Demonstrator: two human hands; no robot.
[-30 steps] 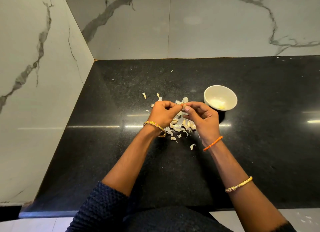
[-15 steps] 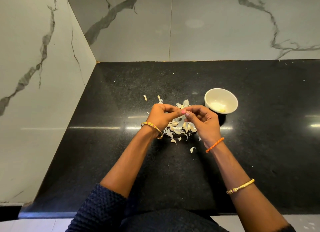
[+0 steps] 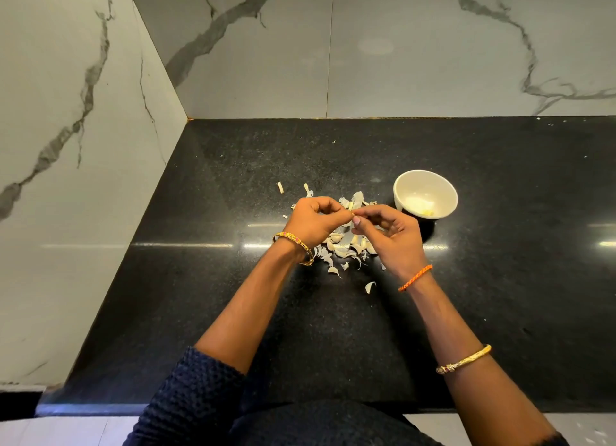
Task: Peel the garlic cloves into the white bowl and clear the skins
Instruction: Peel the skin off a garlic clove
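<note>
My left hand (image 3: 313, 220) and my right hand (image 3: 391, 234) meet above a pile of garlic cloves and loose skins (image 3: 343, 247) on the black counter. Both pinch one small garlic clove (image 3: 353, 214) between fingertips; most of it is hidden by the fingers. The white bowl (image 3: 425, 194) stands just right of my right hand, with a few pale peeled cloves at its bottom. Stray skin flakes (image 3: 370, 286) lie near the pile.
The black stone counter (image 3: 233, 295) runs into a corner of marble-patterned walls at the left and back. Its front edge lies close to my body. Small skin bits (image 3: 280, 187) lie left of the pile.
Both hands stay together over the pile, pinching the clove; the fingers have shifted slightly on it. The bowl and pile have not moved.
</note>
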